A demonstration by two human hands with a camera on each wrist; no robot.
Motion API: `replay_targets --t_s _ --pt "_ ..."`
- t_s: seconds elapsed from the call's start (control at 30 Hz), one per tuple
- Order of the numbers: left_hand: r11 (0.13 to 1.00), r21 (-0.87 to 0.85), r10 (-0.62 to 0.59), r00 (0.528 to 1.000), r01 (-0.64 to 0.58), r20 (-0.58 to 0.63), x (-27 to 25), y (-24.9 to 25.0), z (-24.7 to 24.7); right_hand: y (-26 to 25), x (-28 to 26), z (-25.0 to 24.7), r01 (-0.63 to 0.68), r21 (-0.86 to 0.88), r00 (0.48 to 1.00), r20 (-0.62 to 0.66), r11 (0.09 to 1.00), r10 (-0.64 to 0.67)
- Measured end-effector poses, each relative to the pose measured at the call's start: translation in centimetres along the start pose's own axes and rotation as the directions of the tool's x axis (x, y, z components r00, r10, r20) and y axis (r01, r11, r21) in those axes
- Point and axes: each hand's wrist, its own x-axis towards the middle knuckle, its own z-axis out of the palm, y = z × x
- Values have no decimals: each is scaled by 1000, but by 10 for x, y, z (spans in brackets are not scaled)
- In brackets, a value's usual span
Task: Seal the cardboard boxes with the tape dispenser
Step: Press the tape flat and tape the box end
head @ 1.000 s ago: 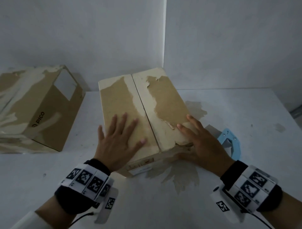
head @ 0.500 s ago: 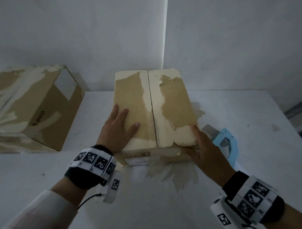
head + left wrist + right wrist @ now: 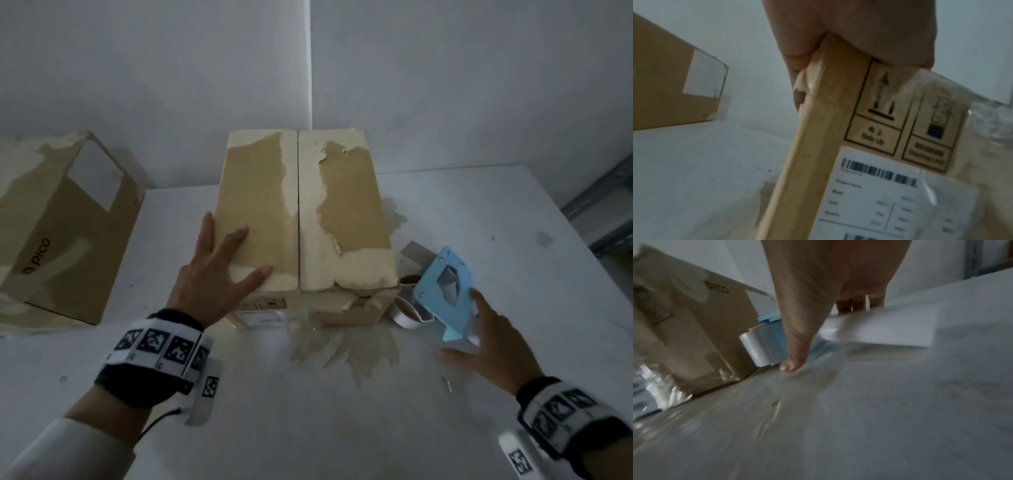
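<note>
Dim grey light, blurred wrist views

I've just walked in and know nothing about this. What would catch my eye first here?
Probably the worn cardboard box in the middle of the white table, its two top flaps closed but untaped, with the left hand flat on its near left corner. Just right of it lies a bright blue tape dispenser, the open right hand reaching for it.

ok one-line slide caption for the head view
Left hand steadies the cardboard box; right hand reaches the blue tape dispenser.
</note>
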Motion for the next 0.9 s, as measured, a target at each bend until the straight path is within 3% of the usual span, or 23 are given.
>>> replay_targets --t_s 0.13,0.23,0.37,0.57,0.67,0.8,0.9 --pt "999 11 -33 999 33 30 18 6 -5 -7 8 3 -64 132 998 -9 989 66" --pt "991 12 -134 991 134 -14 27 18 -3 -16 8 4 -94 103 994 -38 990 99" --pt "986 73 -148 987 152 -55 27 22 3 -26 0 10 -120 122 988 -86 985 131" --pt "981 57 -179 981 183 -78 25 22 3 -35 -10 1 -109 232 949 -265 966 171" --pt "979 48 -195 976 200 -93 24 22 3 -49 -7 -19 12 377 906 -396 926 149" --pt "986 81 -141 986 148 -86 24 18 2 -73 -3 -54 376 497 811 -585 782 -18" --pt "988 91 -122 991 128 -62 22 16 1 -90 -5 -84 359 601 884 -465 714 -54"
